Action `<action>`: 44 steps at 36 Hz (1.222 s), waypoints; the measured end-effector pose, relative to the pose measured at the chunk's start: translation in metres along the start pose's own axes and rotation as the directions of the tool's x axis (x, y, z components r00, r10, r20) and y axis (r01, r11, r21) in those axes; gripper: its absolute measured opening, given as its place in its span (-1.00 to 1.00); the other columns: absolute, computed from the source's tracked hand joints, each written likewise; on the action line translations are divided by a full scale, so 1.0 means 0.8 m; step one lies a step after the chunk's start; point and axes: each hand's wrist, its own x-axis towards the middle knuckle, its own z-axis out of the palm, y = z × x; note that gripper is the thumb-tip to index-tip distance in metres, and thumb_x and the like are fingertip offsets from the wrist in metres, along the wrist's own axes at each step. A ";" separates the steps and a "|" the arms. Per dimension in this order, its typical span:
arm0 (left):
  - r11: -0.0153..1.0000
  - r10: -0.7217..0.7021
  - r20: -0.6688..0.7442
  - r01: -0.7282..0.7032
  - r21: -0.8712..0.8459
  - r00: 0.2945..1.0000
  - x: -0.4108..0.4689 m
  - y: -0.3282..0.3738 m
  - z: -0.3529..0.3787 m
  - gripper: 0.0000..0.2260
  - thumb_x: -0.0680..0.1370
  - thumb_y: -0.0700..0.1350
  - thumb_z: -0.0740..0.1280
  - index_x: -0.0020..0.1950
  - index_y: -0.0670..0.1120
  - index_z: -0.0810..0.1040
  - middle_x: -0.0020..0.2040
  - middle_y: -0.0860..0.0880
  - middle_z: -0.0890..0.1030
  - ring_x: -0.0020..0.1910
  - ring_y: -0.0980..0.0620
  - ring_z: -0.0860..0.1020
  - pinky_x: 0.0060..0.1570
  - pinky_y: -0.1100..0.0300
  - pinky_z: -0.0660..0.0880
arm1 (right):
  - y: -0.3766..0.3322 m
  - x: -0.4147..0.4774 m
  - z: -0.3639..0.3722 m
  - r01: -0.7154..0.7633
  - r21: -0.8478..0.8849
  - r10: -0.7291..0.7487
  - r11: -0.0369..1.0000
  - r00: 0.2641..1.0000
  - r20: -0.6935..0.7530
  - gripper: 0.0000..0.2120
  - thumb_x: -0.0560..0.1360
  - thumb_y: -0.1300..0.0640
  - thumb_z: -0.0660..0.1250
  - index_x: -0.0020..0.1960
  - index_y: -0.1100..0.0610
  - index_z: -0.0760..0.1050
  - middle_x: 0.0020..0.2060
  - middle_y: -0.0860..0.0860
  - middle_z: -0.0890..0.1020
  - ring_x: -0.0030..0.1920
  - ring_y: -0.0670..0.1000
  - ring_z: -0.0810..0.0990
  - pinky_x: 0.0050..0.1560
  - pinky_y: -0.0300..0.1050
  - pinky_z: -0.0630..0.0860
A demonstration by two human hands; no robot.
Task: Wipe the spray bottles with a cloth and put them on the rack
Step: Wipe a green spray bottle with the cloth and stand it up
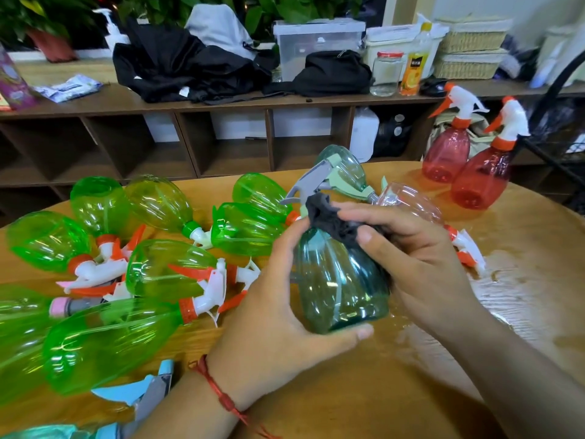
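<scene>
At the centre of the frame a teal spray bottle [342,289] is held upright just above the wooden table [443,359], its grey trigger head pointing to the upper left. The left hand [275,299] reaches in from the lower left, a red string bracelet [221,394] on its wrist. It cups the bottle's left side with the thumb laid across the base. Its other fingers go behind the bottle and cannot be seen. The right hand [408,248] comes in from the lower right with bent fingers. It grips a bunched dark cloth [329,217] and presses it against the bottle's neck and right shoulder, thumb on the near side. The cloth and this hand cover most of the bottle's right flank.

Behind the right hand lie a second teal bottle [345,169] and a clear pinkish bottle [411,201], both partly hidden. Across the left half of the frame, green bottles [107,337] lie on their sides in a heap, several cut off by the left edge. At the upper right, two red bottles [481,182] stand upright near the table's far edge. Just beside them is a dark metal rack [550,99], cut off by the right edge and hard to make out. Wet patches glint on the table at the right.
</scene>
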 end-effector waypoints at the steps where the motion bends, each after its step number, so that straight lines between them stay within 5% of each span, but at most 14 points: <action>1: 0.999 0.008 -0.019 -0.007 0.053 1.000 0.001 -0.001 0.001 0.03 0.33 0.19 0.69 0.62 0.35 0.11 0.48 0.34 0.44 0.46 0.27 0.47 0.40 0.28 0.47 | 0.000 0.000 0.000 0.001 -0.007 -0.001 1.000 1.000 0.011 -0.74 0.59 0.31 0.33 0.24 0.17 0.63 0.25 0.06 0.72 0.37 0.08 0.63 0.37 -0.06 0.54; 7: 0.989 -0.009 -0.055 0.017 0.149 0.998 0.004 -0.009 0.007 0.05 0.34 0.09 0.69 0.66 0.27 0.11 0.51 0.26 0.42 0.47 0.23 0.46 0.43 0.22 0.46 | 0.003 -0.003 0.004 0.037 -0.137 -0.024 0.990 0.995 0.098 -0.77 0.58 0.33 0.37 0.21 0.24 0.66 0.23 0.04 0.73 0.39 0.07 0.61 0.45 0.00 0.50; 11: 0.997 -0.068 -0.068 0.069 0.018 0.995 0.008 -0.022 0.004 0.04 0.34 -0.07 0.68 0.65 0.31 0.14 0.49 0.16 0.48 0.43 0.05 0.55 0.39 0.00 0.53 | -0.003 -0.007 0.003 0.096 -0.193 -0.055 0.977 0.977 0.204 -0.81 0.56 0.29 0.42 0.15 0.24 0.70 0.21 0.05 0.74 0.40 0.08 0.61 0.47 0.06 0.49; 17: 0.979 -0.109 -0.090 0.091 -0.184 0.990 0.010 -0.013 -0.006 0.01 0.36 -0.35 0.67 0.63 0.15 0.24 0.27 0.27 0.62 0.26 0.21 0.64 0.19 0.35 0.56 | -0.010 -0.007 -0.001 0.173 -0.223 -0.105 0.959 0.952 0.287 -0.80 0.55 0.35 0.40 0.15 0.27 0.69 0.21 0.07 0.73 0.40 0.08 0.61 0.44 0.05 0.51; 24: 0.999 -0.024 -0.017 0.023 -0.028 1.000 0.003 -0.011 0.000 0.06 0.32 0.02 0.74 0.63 0.33 0.17 0.50 0.35 0.43 0.45 0.23 0.50 0.43 0.16 0.49 | 0.000 0.000 -0.002 0.077 -0.162 -0.063 0.984 0.994 0.088 -0.75 0.61 0.31 0.34 0.25 0.24 0.64 0.27 0.05 0.71 0.42 0.07 0.60 0.46 0.03 0.50; 29: 1.000 0.009 0.003 -0.009 -0.022 1.000 -0.001 -0.002 0.003 0.10 0.25 0.24 0.69 0.63 0.38 0.10 0.53 0.45 0.33 0.51 0.34 0.38 0.41 0.42 0.37 | -0.003 0.002 -0.002 -0.007 -0.075 0.010 0.997 1.000 0.030 -0.73 0.61 0.27 0.31 0.27 0.14 0.63 0.27 -0.02 0.71 0.37 0.02 0.63 0.35 -0.09 0.56; 33: 0.998 0.023 -0.009 -0.023 0.058 1.000 0.001 -0.002 0.000 0.16 0.23 0.34 0.67 0.67 0.35 0.05 0.55 0.43 0.31 0.53 0.35 0.34 0.45 0.40 0.34 | -0.005 0.002 -0.001 -0.012 -0.068 0.014 0.998 1.000 0.028 -0.73 0.61 0.27 0.31 0.27 0.14 0.63 0.27 -0.01 0.71 0.36 0.02 0.63 0.34 -0.09 0.57; 36: 0.989 0.025 -0.036 -0.020 0.150 0.999 0.001 -0.004 0.002 0.15 0.27 0.33 0.66 0.66 0.39 0.00 0.53 0.38 0.33 0.52 0.29 0.37 0.47 0.31 0.39 | -0.004 0.001 0.000 -0.012 -0.081 0.015 0.997 0.999 0.041 -0.72 0.60 0.28 0.32 0.27 0.14 0.63 0.27 -0.03 0.71 0.36 0.00 0.64 0.33 -0.13 0.57; 41: 0.981 0.012 -0.100 0.008 0.195 0.995 -0.002 -0.006 0.011 0.08 0.31 0.21 0.67 0.66 0.30 0.07 0.51 0.34 0.35 0.45 0.30 0.44 0.37 0.49 0.34 | -0.001 -0.001 0.002 0.027 -0.167 -0.014 0.986 0.997 0.076 -0.73 0.61 0.33 0.33 0.27 0.20 0.65 0.27 -0.02 0.71 0.37 0.00 0.62 0.38 -0.10 0.54; 44: 0.985 0.007 -0.118 0.013 0.171 0.993 0.002 -0.010 0.011 0.05 0.33 0.10 0.70 0.66 0.24 0.13 0.52 0.29 0.38 0.45 0.21 0.47 0.41 0.34 0.42 | -0.001 -0.001 -0.001 0.060 -0.215 -0.038 0.975 0.994 0.105 -0.76 0.60 0.35 0.36 0.23 0.23 0.67 0.26 0.03 0.71 0.40 0.04 0.61 0.45 0.06 0.51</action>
